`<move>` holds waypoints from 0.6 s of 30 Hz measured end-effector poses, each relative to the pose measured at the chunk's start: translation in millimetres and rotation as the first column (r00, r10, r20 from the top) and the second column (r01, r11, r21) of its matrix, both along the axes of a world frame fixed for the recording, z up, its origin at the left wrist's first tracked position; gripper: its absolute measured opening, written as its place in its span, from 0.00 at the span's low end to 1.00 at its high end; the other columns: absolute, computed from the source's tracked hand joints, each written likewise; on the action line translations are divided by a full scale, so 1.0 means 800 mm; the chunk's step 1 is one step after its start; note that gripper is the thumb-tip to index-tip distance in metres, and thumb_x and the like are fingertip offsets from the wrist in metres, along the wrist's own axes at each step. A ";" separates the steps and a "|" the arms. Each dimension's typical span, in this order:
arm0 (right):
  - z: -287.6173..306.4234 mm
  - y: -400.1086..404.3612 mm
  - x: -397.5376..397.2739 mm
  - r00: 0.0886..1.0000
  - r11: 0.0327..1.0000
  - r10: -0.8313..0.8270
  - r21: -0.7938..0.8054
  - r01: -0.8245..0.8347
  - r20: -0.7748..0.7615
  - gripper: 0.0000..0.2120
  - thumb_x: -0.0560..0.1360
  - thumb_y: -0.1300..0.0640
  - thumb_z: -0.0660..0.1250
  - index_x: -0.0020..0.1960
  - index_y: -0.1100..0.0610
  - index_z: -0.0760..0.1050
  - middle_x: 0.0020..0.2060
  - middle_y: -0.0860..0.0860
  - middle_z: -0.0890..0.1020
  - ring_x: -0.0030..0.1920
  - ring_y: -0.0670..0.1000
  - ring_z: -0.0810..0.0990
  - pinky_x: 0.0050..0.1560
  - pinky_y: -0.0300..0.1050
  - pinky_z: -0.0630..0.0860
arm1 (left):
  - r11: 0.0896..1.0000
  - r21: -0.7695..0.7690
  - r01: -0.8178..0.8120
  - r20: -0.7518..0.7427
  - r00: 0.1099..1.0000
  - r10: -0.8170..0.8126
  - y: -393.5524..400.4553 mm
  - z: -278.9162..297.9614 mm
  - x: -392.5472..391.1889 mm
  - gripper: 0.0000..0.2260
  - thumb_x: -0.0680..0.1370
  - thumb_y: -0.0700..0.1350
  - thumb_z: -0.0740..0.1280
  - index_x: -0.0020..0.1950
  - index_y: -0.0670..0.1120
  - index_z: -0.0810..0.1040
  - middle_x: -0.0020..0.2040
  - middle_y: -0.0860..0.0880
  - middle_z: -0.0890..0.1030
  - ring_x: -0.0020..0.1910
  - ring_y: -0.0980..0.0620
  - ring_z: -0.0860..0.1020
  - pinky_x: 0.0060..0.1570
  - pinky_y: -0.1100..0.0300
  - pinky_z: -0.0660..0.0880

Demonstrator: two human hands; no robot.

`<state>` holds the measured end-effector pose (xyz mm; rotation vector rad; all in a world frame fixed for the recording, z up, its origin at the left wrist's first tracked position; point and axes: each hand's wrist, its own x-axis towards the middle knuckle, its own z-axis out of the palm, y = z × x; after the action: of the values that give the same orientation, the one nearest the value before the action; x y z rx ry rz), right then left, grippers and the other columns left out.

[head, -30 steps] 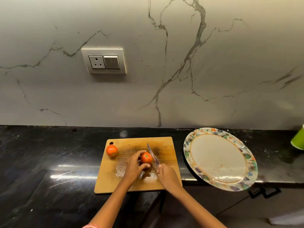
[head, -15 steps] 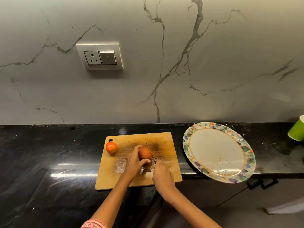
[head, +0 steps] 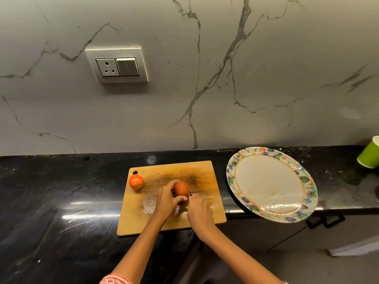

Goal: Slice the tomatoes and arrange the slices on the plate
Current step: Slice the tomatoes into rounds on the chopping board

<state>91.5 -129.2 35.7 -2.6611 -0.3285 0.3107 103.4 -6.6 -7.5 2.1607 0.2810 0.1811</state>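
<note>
**A:** Head view first: where's the tomato being cut?

**B:** That tomato (head: pixel 181 188) sits near the middle of the board (head: pixel 164 224), on a wet patch. The left hand (head: pixel 167 200) curls round its left side, fingers over the top and thumb along the near side, gripping it. The knife (head: pixel 185 181) lies against the tomato's right side, its blade running away toward the far edge of the board.

**A:** And the right hand?

**B:** The right hand (head: pixel 200 210) is closed round the knife's handle, just near-right of the tomato. The handle itself is hidden under the fingers. The two hands almost touch at the thumb.

**A:** Any cut showing?

**B:** I cannot tell; the tomato is a bit blurred there.

**A:** Other tomatoes?

**B:** A second tomato (head: pixel 136 182) stands whole at the board's far left corner, just below the hanging hole, well apart from the hands.

**A:** The plate?

**B:** The plate (head: pixel 303 177) lies right of the board, not touching it, with a leaf-patterned rim and a few smears inside. Its near edge juts out past the front of the black tabletop (head: pixel 61 201).

**A:** Anything further out?

**B:** A green cup (head: pixel 369 155) at the far right edge, and a socket (head: pixel 117 65) on the marbled wall (head: pixel 266 78) behind.
</note>
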 end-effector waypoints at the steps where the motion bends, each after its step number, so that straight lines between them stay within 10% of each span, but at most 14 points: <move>1: 0.000 0.002 0.003 1.000 1.000 -0.003 0.011 0.003 0.005 0.13 0.83 0.55 0.50 0.60 0.60 0.68 0.53 0.55 0.80 0.53 0.54 0.80 0.41 0.42 0.70 | 1.000 0.005 0.001 -0.002 1.000 -0.001 0.001 0.002 -0.001 0.25 0.66 0.38 0.76 0.61 0.42 0.74 0.57 0.46 0.77 0.54 0.55 0.73 0.48 0.73 0.69; 18: -0.020 -0.010 -0.005 0.997 0.993 0.057 -0.102 -0.051 0.052 0.14 0.83 0.58 0.46 0.63 0.61 0.65 0.53 0.55 0.80 0.53 0.53 0.81 0.42 0.42 0.73 | 1.000 0.001 -0.003 -0.030 1.000 0.003 -0.001 0.005 0.004 0.30 0.64 0.38 0.77 0.64 0.40 0.72 0.59 0.42 0.78 0.59 0.47 0.75 0.58 0.57 0.73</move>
<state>87.4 -137.0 20.0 -2.7673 -0.4128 0.2783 106.5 -7.2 -3.9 2.1657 0.3013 0.1503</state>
